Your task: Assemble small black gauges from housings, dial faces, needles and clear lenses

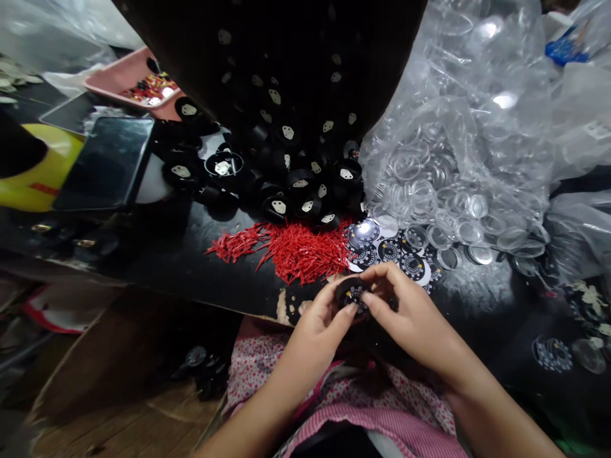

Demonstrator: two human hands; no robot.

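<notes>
Between both hands I hold a small round black gauge housing [351, 287] with a printed dial face in it, close to the table's front edge. My left hand [321, 317] grips its left side, thumb on the dial. Fingers of my right hand [394, 296] curl round the other side, with the thumb pressed on the dial. Just beyond lie loose printed dial discs [389, 250], black with white marks. Left of them spreads a heap of thin red pointers [305, 251]. Behind it, black round housings [300, 184] with pale inner plates are piled up.
A clear plastic bag [458, 127] spills transparent round covers [470, 229] on the right. A large dark container [277, 51] overhangs the back. A phone-like dark slab [105, 162] leans at left, before a pink tray [128, 79] of small parts. A cardboard box [119, 381] stands below the table.
</notes>
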